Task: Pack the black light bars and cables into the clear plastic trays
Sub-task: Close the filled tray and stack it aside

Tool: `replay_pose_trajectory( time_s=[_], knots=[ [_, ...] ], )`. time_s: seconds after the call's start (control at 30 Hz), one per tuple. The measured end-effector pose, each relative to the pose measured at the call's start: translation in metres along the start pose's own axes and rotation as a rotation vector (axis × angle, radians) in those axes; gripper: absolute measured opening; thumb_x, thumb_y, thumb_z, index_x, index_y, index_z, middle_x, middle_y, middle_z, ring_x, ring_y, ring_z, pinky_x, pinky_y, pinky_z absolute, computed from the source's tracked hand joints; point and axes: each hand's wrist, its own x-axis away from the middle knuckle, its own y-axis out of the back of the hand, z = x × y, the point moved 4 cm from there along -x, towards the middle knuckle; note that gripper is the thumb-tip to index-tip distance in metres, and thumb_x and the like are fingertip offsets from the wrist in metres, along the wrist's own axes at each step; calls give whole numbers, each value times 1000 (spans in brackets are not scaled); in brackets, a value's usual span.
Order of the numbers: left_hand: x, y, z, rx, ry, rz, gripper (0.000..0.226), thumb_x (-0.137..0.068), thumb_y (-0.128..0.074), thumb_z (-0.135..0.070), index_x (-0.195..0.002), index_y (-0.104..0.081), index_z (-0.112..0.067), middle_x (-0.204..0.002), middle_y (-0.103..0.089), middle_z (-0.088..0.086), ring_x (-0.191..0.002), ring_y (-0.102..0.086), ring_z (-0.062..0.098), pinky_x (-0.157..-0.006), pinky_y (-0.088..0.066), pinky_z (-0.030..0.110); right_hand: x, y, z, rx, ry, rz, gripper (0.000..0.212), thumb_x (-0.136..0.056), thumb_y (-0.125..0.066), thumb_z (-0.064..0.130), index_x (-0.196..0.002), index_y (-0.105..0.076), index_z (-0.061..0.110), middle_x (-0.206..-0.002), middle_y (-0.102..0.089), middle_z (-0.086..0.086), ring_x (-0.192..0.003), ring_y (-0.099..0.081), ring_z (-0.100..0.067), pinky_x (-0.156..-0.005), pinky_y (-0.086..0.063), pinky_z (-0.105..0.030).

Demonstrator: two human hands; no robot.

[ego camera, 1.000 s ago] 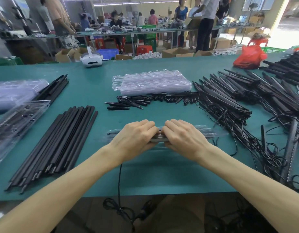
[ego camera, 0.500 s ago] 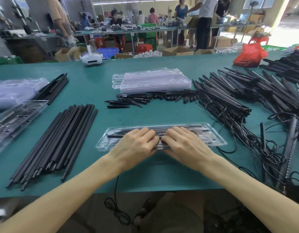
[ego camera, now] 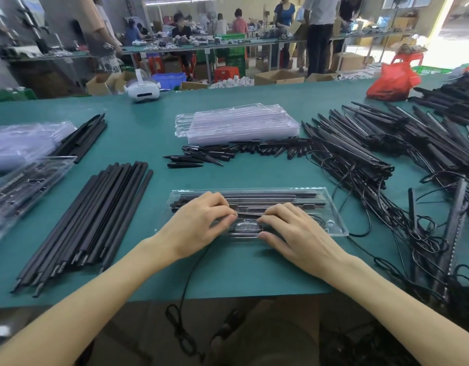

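Black light bars (ego camera: 254, 198) lie side by side in a clear tray (ego camera: 333, 220). The tray sits flat on the green tabletop (ego camera: 241, 270), right in front of the person. Both hands are on the middle of the tray. The left hand (ego camera: 199, 223) has bent fingers, with the tips down on the plastic. The right hand (ego camera: 294, 233) is bent the same way, and its thumb is at the near edge of the tray. A thin dark strip (ego camera: 250, 213) shows between the two hands. I cannot tell if either hand pinches it or only presses down.

A black cable (ego camera: 185, 283) runs from under the left hand and hangs off the tabletop. To the left is a neat pile of long black rods (ego camera: 96, 215). A stack of empty clear trays (ego camera: 238, 125) sits farther back, with small pointed black pieces (ego camera: 201, 157) just in front of it. On the right is a big messy heap of bars and cables (ego camera: 373, 159). A white headset (ego camera: 142, 89) rests at the far edge.
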Motion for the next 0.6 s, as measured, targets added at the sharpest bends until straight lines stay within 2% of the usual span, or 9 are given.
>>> replay_pose_trajectory(
  time_s=[0.1, 0.2, 0.47, 0.6],
  knots=[
    [1, -5, -4, -41, -59, 20, 25, -101, -58, -33, -113, -74, -18, -105, -61, -2, -98, -55, 18, -88, -48, 41, 0, -2, 0, 14, 0, -3, 36, -103, -50, 41, -118, -66, 12, -114, -59, 1, -105, -54, -19, -92, -48, -36],
    [2, -9, -8, -97, -103, 11, 23, -102, -57, -31, -117, -72, -21, -106, -63, -3, -97, -56, 20, -83, -49, 42, 0, -5, 1, 51, 3, 19, 37, -103, -49, 43, -121, -65, 15, -114, -58, 1, -105, -54, -19, -92, -46, -35],
    [-1, -14, -6, -19, -38, 75, 27, -104, -53, -37, -116, -74, -25, -109, -62, -11, -103, -55, 14, -87, -47, 44, -12, -7, 6, 89, -48, 86, 46, -104, -32, 49, -107, -66, 18, -106, -58, 4, -99, -53, -19, -89, -42, -33],
    [8, -14, 3, 60, 10, 44, 31, -104, -49, -40, -121, -72, -29, -111, -63, -15, -109, -54, 8, -96, -46, 39, -6, -6, 8, 72, -82, 51, 41, -103, -42, 46, -111, -67, 14, -108, -60, 2, -101, -54, -22, -90, -44, -35]
  ],
)
